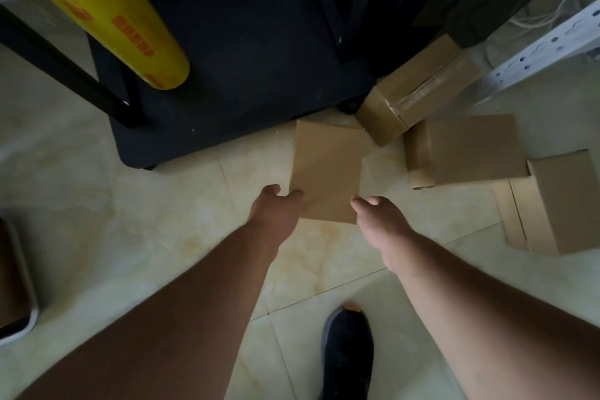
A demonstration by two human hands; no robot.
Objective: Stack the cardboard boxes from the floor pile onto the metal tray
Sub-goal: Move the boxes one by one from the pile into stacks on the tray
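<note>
Early in the job, by the look of it. Left hand (pixel 276 209) and right hand (pixel 378 221) both in a grip on one cardboard box (pixel 326 172) at centre frame, above the floor. Three more boxes (pixel 467 149) waiting at right; metal tray not clearly identifiable.

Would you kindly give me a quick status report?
Left hand and right hand grip held box. Three boxes on floor. Black cart ahead.

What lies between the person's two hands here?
A cardboard box, gripped at its near corners by the left hand and right hand, in the head view.
</note>
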